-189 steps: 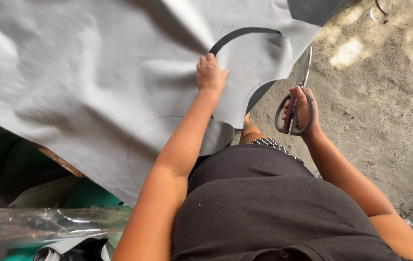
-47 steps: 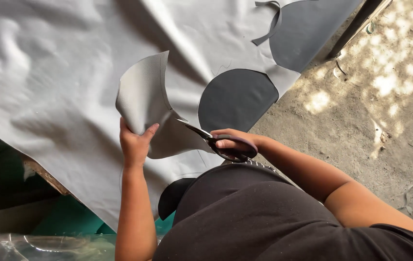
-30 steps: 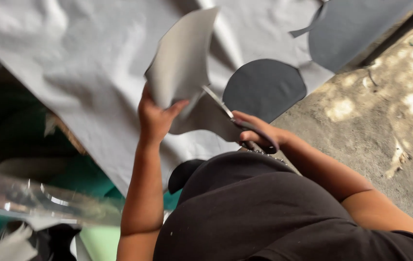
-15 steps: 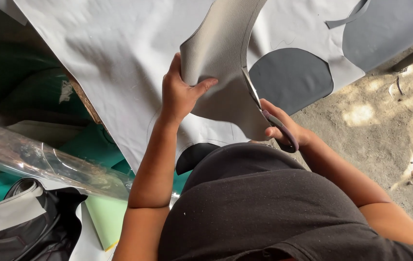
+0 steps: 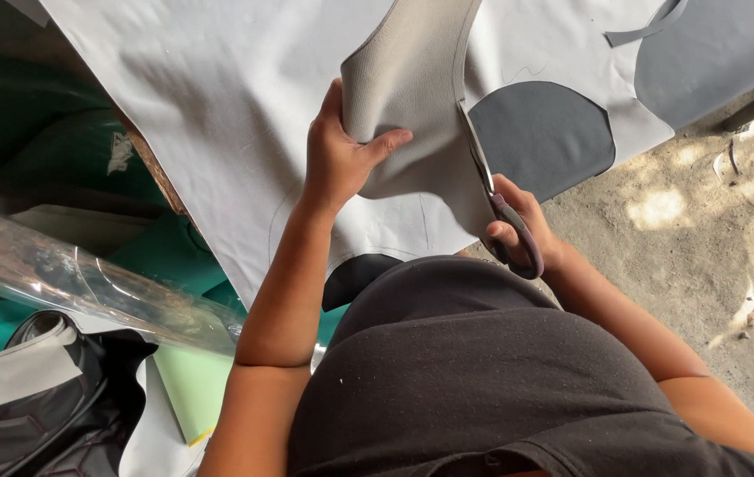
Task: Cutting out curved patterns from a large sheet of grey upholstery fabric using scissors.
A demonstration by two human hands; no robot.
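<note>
A large grey sheet (image 5: 218, 115) is spread across the upper part of the view, with rounded cut-outs (image 5: 540, 132) seen in it to the right of the flap. A curved flap (image 5: 403, 79) of the sheet is lifted upright above the sheet's near edge, its paler woven back shown; half a second ago it was held a little lower and further left. The flap is gripped by the left hand (image 5: 337, 155), the thumb pressed on its face and the fingers curled behind. Just right of the flap, scissors (image 5: 492, 199) are held in the right hand (image 5: 522, 225), fingers closed through the loops, blades laid along the flap's cut edge. Clear film (image 5: 68, 283) is seen well left of the sheet.
</note>
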